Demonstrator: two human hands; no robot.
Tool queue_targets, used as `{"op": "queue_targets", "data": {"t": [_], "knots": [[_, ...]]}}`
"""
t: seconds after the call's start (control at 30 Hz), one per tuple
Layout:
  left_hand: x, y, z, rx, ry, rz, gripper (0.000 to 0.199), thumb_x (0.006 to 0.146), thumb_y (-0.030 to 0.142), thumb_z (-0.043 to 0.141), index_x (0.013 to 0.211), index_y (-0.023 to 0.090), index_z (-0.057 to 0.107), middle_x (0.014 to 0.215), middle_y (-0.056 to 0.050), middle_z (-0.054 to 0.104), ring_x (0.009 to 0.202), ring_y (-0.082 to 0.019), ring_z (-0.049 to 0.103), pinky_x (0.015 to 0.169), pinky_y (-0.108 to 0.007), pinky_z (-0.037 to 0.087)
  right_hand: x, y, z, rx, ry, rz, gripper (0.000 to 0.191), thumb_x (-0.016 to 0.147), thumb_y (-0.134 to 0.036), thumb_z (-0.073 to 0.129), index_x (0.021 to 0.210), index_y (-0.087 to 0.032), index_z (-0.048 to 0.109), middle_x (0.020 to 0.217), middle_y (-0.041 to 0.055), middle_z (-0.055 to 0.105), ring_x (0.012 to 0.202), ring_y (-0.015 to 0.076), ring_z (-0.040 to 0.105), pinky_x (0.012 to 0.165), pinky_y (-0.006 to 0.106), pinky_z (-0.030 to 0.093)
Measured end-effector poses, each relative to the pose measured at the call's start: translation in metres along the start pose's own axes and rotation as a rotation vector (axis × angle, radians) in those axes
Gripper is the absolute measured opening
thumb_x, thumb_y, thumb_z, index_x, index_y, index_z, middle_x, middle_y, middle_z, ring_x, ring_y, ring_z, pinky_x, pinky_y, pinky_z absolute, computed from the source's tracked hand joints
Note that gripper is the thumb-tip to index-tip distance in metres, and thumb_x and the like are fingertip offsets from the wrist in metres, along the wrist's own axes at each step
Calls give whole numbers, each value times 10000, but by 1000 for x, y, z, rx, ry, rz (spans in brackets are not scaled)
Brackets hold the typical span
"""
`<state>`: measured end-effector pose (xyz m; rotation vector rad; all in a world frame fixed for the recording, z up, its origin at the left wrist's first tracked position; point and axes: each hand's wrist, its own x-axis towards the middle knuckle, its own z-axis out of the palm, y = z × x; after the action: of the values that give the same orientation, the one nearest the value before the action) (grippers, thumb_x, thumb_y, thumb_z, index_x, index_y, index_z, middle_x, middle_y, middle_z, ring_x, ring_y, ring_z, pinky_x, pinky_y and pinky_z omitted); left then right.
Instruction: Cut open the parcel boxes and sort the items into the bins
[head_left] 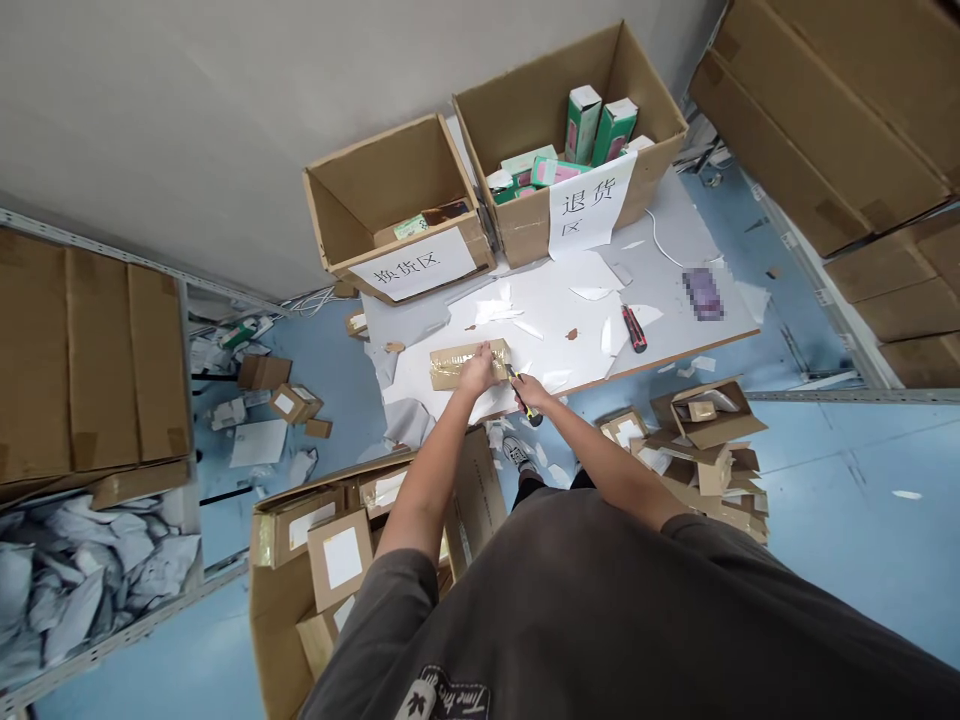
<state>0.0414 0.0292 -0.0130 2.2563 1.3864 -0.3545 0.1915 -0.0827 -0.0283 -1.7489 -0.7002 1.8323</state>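
Note:
A small taped cardboard box lies on the white table close to its front edge. My left hand is closed over the right part of this box, pressing it against the tabletop. In my right hand is a yellow-and-black utility knife, its front end at the box's right end. Whether the blade cuts into the tape is too small to tell. A second utility knife, red and black, rests on the table to the right.
Two open cartons with paper signs, a smaller one and a larger one, stand at the table's back. Paper scraps litter the tabletop. A big carton of parcels is at my left, opened boxes at my right.

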Motion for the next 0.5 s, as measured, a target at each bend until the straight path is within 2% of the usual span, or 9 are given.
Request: {"op": "queue_targets", "data": {"t": [0.2,0.37,0.5], "knots": [[-1,-1,1,-5,-10,-18,1200,780,259,958,1748,186,252,1685,-261,503,1427,-358,660,1164,-416,528,4,4,2,-71,8,-20,307,1161,-436,535,919,-262,461,533,-89,495,383,120,508,414,200,417],[3,-3,4,-38,-2,-10,1261,742,248,997,1751,171,244,1740,-284,416,1537,-379,557,1201,-408,496,0,5,-5,24,19,-11,276,1172,-379,498,926,-259,458,520,-97,497,366,116,482,408,201,418],[5,-4,8,-59,-6,-20,1300,731,257,1008,1766,170,225,1711,-268,471,1553,-397,533,1219,-418,487,2,0,-10,87,21,-12,292,1170,-384,506,914,-261,441,515,-105,494,366,105,473,410,189,417]]}}
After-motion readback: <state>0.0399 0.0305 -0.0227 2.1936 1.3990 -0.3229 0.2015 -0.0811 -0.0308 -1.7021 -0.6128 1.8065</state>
